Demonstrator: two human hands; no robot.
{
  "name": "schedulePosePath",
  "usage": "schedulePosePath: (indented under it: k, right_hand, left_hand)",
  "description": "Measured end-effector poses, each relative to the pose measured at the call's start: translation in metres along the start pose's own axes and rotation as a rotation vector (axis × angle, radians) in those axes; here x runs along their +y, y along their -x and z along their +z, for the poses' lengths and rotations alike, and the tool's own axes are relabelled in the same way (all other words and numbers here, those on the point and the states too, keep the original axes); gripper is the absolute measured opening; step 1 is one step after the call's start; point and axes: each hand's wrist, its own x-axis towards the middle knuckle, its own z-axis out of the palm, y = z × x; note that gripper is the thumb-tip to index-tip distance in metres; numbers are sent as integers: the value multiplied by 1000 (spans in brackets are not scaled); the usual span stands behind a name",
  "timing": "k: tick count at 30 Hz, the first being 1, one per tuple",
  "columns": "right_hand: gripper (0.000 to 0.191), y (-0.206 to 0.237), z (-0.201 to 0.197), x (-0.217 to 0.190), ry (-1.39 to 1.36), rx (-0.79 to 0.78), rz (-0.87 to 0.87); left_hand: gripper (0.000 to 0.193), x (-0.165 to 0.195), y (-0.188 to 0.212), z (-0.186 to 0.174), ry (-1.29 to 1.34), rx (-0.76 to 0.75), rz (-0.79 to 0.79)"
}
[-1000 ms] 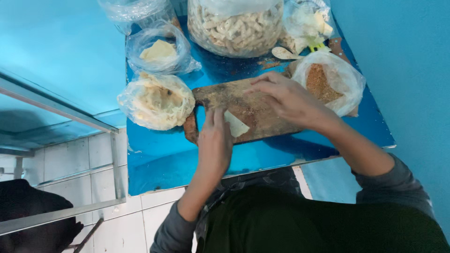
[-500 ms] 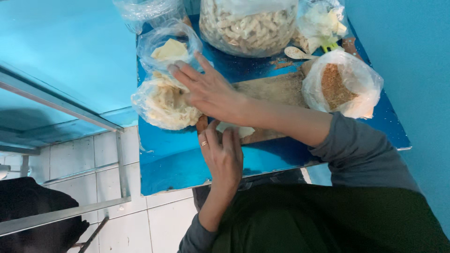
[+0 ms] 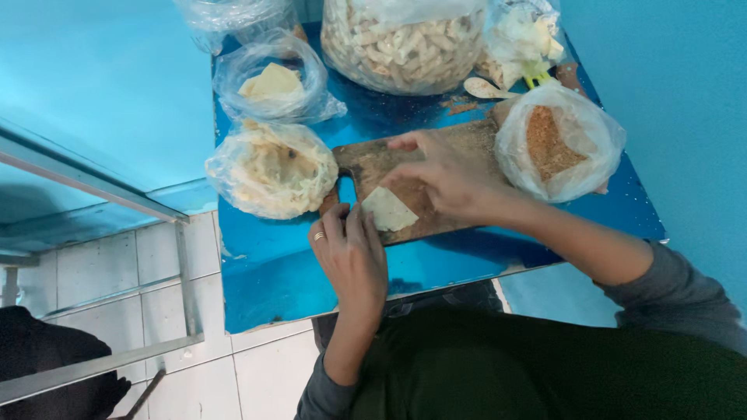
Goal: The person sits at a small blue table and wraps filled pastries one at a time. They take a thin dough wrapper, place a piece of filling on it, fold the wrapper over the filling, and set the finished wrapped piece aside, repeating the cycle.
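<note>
A worn wooden cutting board (image 3: 459, 152) lies on a blue tabletop (image 3: 296, 280). On its near left part rests a pale, thin, square-ish wrapper (image 3: 389, 210). My left hand (image 3: 352, 257), a ring on one finger, lies flat at the board's near edge with fingertips touching the wrapper. My right hand (image 3: 443, 175) reaches in from the right and hovers over the board, fingers bent down onto the wrapper's far corner.
A plastic bag of pale shredded filling (image 3: 268, 167) sits left of the board. Behind it is a bag with a yellow block (image 3: 272, 78), a large bag of pale sticks (image 3: 405, 43) and a white spoon (image 3: 486, 88). A bag of brown crumbs (image 3: 556, 144) sits right.
My right hand came back from the filling bag on the left to the board. It now rests over the wrapper. My left hand stayed at the board's near edge.
</note>
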Motion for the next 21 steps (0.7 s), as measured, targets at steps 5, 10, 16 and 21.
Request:
schedulePosePath:
  k: [5, 10, 16, 21]
  right_hand:
    - [48, 16, 17, -17, 114, 93, 10]
    - [49, 25, 26, -33, 630, 225, -121]
    - [45, 45, -2, -20, 644, 349, -48]
    - [23, 97, -78, 22, 71, 553, 408]
  left_hand:
    - [9, -1, -3, 3, -25, -40, 15]
    - [9, -4, -9, 0, -98, -138, -1]
    - [9, 4, -16, -6, -192, -136, 94]
    - [15, 20, -23, -10, -6, -193, 43]
